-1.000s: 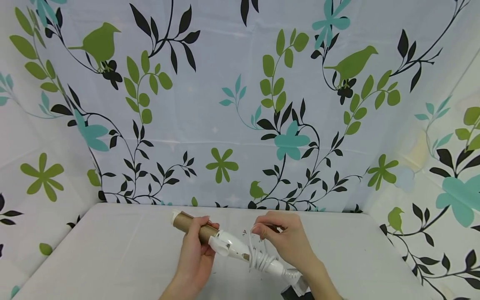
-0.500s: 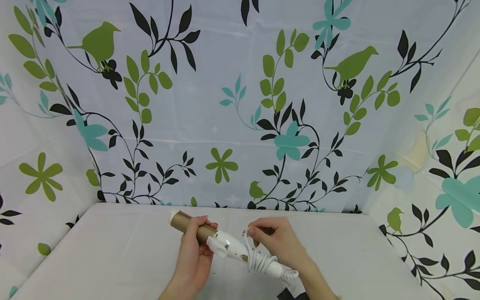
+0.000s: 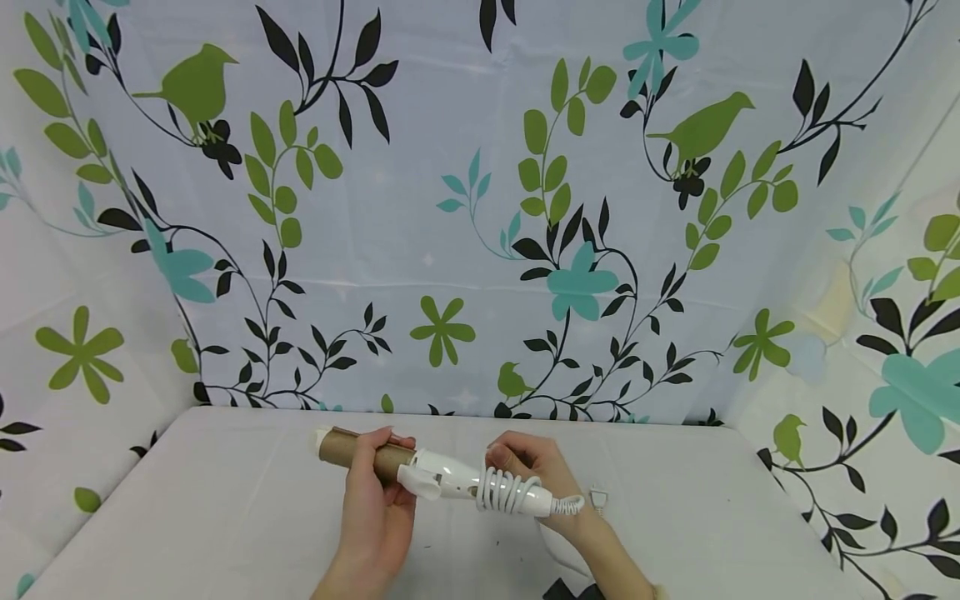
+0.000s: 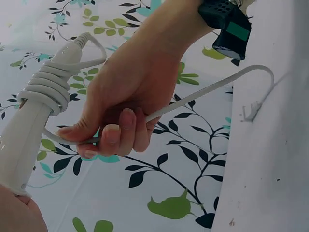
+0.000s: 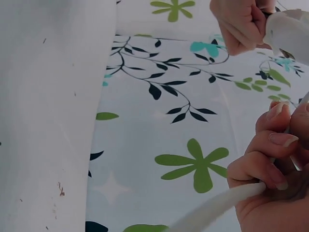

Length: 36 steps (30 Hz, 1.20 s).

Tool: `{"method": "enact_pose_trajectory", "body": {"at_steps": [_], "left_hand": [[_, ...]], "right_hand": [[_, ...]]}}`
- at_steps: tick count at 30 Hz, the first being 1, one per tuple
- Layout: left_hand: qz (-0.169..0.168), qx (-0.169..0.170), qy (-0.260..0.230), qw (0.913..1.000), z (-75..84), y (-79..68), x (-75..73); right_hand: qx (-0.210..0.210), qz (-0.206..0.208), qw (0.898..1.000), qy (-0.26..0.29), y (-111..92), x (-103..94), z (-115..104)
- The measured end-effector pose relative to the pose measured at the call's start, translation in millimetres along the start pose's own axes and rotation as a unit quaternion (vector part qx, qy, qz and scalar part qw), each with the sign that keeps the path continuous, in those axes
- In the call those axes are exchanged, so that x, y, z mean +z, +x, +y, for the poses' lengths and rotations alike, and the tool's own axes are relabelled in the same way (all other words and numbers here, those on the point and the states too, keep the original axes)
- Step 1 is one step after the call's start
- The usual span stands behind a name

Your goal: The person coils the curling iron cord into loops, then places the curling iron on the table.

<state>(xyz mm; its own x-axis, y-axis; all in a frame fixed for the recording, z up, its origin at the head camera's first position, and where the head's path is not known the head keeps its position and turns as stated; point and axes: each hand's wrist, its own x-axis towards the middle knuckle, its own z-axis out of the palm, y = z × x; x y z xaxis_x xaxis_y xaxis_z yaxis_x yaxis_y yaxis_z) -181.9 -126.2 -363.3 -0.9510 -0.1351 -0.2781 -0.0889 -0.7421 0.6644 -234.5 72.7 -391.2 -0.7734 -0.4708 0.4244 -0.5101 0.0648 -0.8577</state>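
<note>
A curling iron with a gold barrel and white handle is held above the table, tilted slightly down to the right. My left hand grips it round the barrel, below the pale tip. White cord is wound in several coils about the handle. Beside those coils, my right hand pinches the loose cord between thumb and fingers. In the left wrist view the cord passes through the curled fingers of the right hand and trails to its plug, close to the tabletop.
A white table with small dark specks lies below. Behind it hangs a cloth printed with leaves and birds, with similar cloth at both sides. A dark camera is strapped to the right wrist.
Both hands and the curling iron have shifted left, and the iron has turned closer to level. The coils look tidier, and the plug now shows to the right of the right wrist.
</note>
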Motion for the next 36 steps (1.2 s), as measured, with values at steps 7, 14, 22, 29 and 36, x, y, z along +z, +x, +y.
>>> {"method": "enact_pose_trajectory", "body": {"at_steps": [7, 14, 22, 29, 36], "left_hand": [[0.011, 0.017, -0.025, 0.9995, 4.7, 0.0, 1.3], [0.021, 0.047, -0.061, 0.9968, 12.9, 1.3, -0.7], [0.032, 0.076, -0.097, 0.9919, 22.1, 4.3, -4.7], [0.042, 0.098, -0.113, 0.9878, 25.2, 5.6, -4.3], [0.059, 0.126, -0.14, 0.9802, 28.4, 8.2, -6.5]], "right_hand": [[-0.026, -0.015, 0.998, -0.05, 1, 6.5, 8], [0.14, -0.026, 0.982, -0.123, -5, 14.8, 7], [0.104, -0.004, 0.95, -0.293, -9, 30.7, 6], [-0.014, 0.04, 0.896, -0.441, -14, 40.7, -2], [-0.026, -0.068, 0.834, -0.547, -24, 45.8, -25]]}}
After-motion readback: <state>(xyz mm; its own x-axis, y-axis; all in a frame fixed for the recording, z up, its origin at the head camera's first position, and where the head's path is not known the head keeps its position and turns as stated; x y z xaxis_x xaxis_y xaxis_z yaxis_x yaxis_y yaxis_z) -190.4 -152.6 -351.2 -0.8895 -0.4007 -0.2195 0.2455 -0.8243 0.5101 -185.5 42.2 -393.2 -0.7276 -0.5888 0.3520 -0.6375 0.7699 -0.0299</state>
